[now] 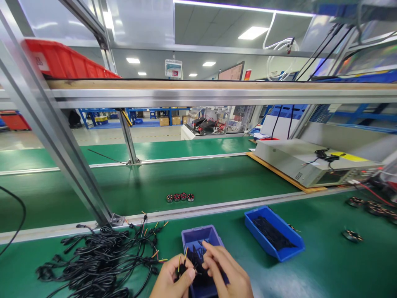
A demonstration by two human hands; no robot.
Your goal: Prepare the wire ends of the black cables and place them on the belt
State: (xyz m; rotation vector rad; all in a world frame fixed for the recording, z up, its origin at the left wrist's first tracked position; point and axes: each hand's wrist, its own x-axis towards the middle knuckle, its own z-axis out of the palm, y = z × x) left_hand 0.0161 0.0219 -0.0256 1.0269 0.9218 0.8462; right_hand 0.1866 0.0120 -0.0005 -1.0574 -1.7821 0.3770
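Observation:
My left hand (175,278) is pinched around a black cable end with thin yellow-tipped wires (182,263) standing up from it. Close on its right, my right hand (225,271) is over a purple-blue bin (200,232) holding small black pieces. Its index finger and thumb are near each other, and whether anything lies between them is too small to tell. A pile of black cables (89,260) with coloured wire ends lies on the green surface left of my hands.
Right of the hands stands a blue bin (269,229) of black strips. Several round motor parts (352,236) lie at the right, and a row of small ones (180,197) beyond the metal rail. A grey metal box (288,161) sits at the back right. A frame post (62,136) rises at left.

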